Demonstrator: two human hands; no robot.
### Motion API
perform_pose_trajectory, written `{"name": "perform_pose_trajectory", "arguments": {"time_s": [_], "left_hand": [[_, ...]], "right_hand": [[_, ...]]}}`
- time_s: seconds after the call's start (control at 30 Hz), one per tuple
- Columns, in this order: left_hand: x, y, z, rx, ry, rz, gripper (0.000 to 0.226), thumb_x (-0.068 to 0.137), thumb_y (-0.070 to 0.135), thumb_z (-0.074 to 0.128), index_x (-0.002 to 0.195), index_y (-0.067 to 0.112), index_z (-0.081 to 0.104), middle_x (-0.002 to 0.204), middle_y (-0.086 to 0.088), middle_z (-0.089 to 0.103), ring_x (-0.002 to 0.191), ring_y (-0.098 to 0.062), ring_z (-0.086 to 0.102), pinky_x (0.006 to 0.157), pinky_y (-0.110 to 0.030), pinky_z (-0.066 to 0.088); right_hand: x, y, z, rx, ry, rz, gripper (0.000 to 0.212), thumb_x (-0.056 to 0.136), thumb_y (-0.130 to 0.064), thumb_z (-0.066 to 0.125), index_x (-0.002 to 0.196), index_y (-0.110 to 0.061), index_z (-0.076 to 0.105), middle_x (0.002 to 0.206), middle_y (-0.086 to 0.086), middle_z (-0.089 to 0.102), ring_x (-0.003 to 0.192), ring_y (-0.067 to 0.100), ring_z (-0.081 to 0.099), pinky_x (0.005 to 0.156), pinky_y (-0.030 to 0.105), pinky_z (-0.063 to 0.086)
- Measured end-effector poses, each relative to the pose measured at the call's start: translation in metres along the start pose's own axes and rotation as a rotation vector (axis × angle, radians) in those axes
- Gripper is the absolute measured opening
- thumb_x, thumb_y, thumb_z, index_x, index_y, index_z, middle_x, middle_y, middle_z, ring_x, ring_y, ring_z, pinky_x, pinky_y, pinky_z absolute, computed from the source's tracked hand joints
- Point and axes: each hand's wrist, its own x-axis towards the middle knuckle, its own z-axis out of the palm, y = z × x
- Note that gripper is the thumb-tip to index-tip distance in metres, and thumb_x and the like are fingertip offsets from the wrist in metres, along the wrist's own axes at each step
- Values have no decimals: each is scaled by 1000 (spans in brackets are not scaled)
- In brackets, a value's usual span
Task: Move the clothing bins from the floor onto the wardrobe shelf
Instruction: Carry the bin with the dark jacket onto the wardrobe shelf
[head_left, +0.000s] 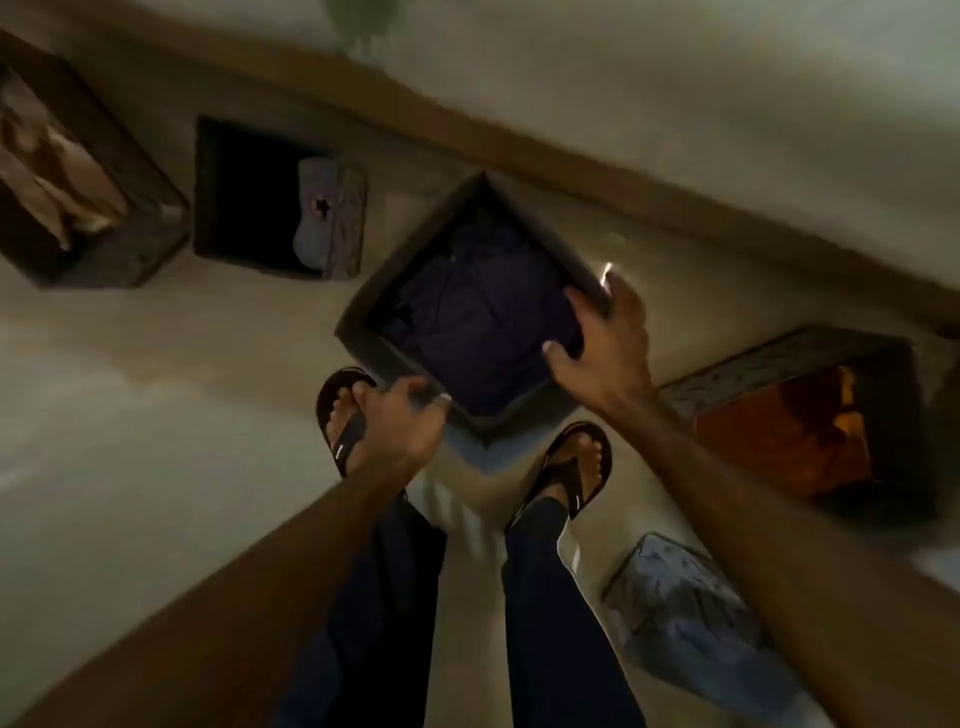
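A dark fabric bin (363, 317) with dark purple folded clothing sits in front of my feet, turned like a diamond. My left hand (400, 421) grips its near-left rim. My right hand (602, 338) clasps the right rim, thumb inside. Whether the bin rests on the floor or is off it, I cannot tell; the picture is blurred.
Other bins stand on the pale floor: one with light cloth (78, 171) far left, a dark one with grey cloth (280, 202), one with orange clothing (789, 415) at right, a blue-grey one (691, 618) near right. A brown skirting (519, 150) runs along the wall. My sandalled feet (576, 467) flank the held bin.
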Motion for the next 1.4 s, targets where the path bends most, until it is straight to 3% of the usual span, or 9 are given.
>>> {"name": "perform_pose_trajectory", "arguments": {"time_s": [0.13,0.3,0.4,0.5,0.6,0.7,0.9,1.07,1.4], "left_hand": [[21,10,28,-78,-17,-167,53,84,49,55,133,27,49,156,-17,18,142,-35,22,110,-34,21],[57,-19,50,-148,110,-251,59,77,54,46,130,30,51,146,-8,37,139,-33,25,116,-43,23],[67,-21,53,-230,-17,-197,41,90,22,55,130,19,56,126,2,48,129,-28,44,107,-27,35],[58,-26,38,-178,-40,-166,42,91,16,51,131,25,57,130,-1,51,133,-25,39,97,-14,21],[49,-37,23,-120,13,-119,59,69,34,50,125,50,52,141,-3,49,133,-32,41,113,-42,32],[56,-63,23,-121,-53,-43,76,55,34,45,130,45,45,141,-3,53,131,-31,47,108,-48,41],[-86,-14,-80,-51,-136,129,68,75,2,51,143,13,46,144,-8,52,131,-28,50,106,-38,45],[-217,30,-168,96,-97,317,77,69,13,47,145,28,42,138,-3,58,123,-25,57,101,-33,48],[-430,98,-285,270,23,795,78,82,3,57,151,31,30,87,-6,69,54,-13,56,56,-26,47]], "right_hand": [[46,16,28,-169,61,-54,70,80,-44,60,143,-24,36,157,17,14,143,38,12,113,50,22],[84,18,50,-239,18,-52,52,82,-36,56,129,-15,49,132,19,44,120,40,44,96,49,42],[92,15,50,-294,82,-68,31,81,-19,51,108,-7,61,111,20,56,102,41,53,77,42,46],[90,21,44,-271,66,-27,30,77,-10,49,99,-13,69,105,19,64,97,41,60,73,37,48],[70,29,34,-221,14,65,35,81,-13,49,107,-21,70,112,16,67,102,40,61,84,39,51],[26,33,18,-176,-47,69,35,79,-14,48,106,-21,68,109,15,68,99,38,62,83,38,51],[-110,17,-77,11,21,144,45,75,2,47,109,-15,69,105,18,71,94,38,66,77,41,54],[-249,-12,-172,138,96,222,54,76,-1,46,123,-22,64,103,19,71,91,39,65,76,41,54],[-478,-79,-315,401,471,432,54,83,10,44,132,-10,56,124,15,65,108,29,63,93,28,46]]}}
